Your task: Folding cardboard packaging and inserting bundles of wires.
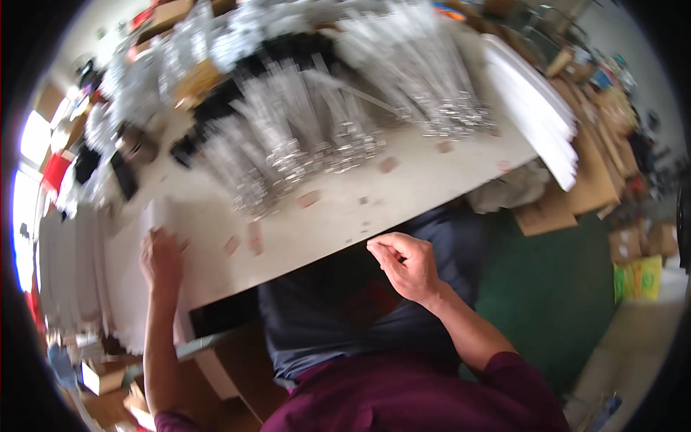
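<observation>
On the left, my left hand (162, 258) is closed with its fingers curled over a white paper-like strip (157, 214) at the edge of a pale stack (126, 277). Blur hides how firmly it grips. My right hand (407, 268) hovers by the table's front edge, thumb and fingertips pinched together; anything between them is too small to see. Farther back on the pale table (345, 216) lie bundles of long, thin, clear strips with shiny ends (295, 162). Another such bundle (450, 108) fans out to their right.
Small reddish patches (309, 199) dot the tabletop. White stacked sheets (533, 104) line its right end, beside brown cardboard (586, 180). Clear plastic bags (137, 86) crowd the far left. An open carton (248, 367) stands below the table, near my legs.
</observation>
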